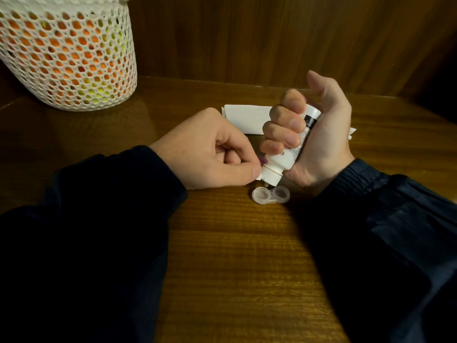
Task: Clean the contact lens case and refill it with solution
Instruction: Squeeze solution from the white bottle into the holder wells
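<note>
The right hand (pixel 319 134) is wrapped tight around a small white plastic solution bottle (pixel 284 154), tipped nozzle-down, its long axis slanting from upper right to lower left, the tip just above the left well of the clear two-well plastic lens case (pixel 270 195). That case lies flat on the brown wooden worktop (pixel 235 256), long axis running left to right, both wells uncapped. The left hand (pixel 210 152) is curled, thumb and fingertips pinching at the bottle's white cap end (a purple bit shows behind them).
</note>
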### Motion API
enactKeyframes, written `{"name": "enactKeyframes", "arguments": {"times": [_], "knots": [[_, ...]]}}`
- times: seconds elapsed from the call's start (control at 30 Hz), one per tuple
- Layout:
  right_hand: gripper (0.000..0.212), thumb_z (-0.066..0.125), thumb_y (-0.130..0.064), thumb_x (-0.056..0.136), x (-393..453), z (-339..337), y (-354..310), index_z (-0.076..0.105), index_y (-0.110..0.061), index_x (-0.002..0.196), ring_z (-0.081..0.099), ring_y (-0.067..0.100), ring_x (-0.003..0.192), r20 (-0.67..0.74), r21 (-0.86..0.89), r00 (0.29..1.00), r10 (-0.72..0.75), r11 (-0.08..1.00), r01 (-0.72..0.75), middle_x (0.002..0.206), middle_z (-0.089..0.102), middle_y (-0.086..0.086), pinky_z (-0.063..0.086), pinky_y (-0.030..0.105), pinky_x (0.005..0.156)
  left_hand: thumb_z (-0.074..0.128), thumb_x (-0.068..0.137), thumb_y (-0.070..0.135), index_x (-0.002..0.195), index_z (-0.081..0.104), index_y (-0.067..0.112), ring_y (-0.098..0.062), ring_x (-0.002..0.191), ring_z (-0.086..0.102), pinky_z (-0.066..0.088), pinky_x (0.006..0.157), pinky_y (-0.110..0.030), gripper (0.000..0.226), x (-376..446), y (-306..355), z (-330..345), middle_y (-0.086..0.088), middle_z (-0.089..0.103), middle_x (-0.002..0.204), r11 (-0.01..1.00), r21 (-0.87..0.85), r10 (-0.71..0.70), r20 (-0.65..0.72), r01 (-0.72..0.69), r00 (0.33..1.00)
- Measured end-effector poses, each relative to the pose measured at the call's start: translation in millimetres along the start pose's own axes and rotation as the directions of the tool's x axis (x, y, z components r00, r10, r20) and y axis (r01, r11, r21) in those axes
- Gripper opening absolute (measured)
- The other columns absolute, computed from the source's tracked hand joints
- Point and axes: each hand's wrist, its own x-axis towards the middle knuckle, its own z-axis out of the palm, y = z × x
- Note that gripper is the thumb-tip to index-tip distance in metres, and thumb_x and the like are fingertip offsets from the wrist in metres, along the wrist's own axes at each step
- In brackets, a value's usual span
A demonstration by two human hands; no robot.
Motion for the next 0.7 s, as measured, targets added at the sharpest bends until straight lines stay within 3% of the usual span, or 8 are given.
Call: {"name": "enactKeyframes", "arguments": {"times": [0.3,0.53,0.7], "knots": [[0.057,0.037,-0.052,0.104,-2.0,-3.5,-9.5,0.052,-0.015,0.063,0.042,0.011,0.036,0.012,0.006,0.999,-0.038,0.999,0.038,0.048,0.045,-0.003,0.041,0.020,0.043,0.078,0.090,0.019,0.091,0.085,0.014,-0.007,0.048,0.047,0.034,0.045,-0.013,0.008,1.0,-0.9,2.4,-0.014,0.069,0.064,1.000,0.017,0.021,-0.042,-0.020,0.999],[0.057,0.038,-0.054,0.103,-9.3,-7.2,-19.0,0.052,-0.016,0.062,0.041,0.010,0.036,-0.031,-0.014,0.997,-0.069,0.998,0.069,0.048,0.045,-0.004,0.038,0.018,0.043,0.080,0.088,0.038,0.095,0.084,0.023,-0.017,0.050,0.049,0.035,0.047,-0.019,0.017,1.5,-0.8,5.6,-0.012,0.068,0.063,0.999,0.032,0.036,-0.040,-0.034,0.999],[0.057,0.039,-0.054,0.103,-9.8,-8.4,-18.2,0.051,-0.016,0.062,0.039,0.010,0.036,-0.058,-0.029,0.997,-0.046,0.999,0.044,0.048,0.042,-0.004,0.035,0.017,0.044,0.079,0.086,0.042,0.094,0.084,0.024,-0.017,0.050,0.050,0.035,0.046,-0.016,0.020,2.2,-0.7,8.4,-0.011,0.068,0.064,0.999,0.031,0.037,-0.027,-0.036,0.999]]}}
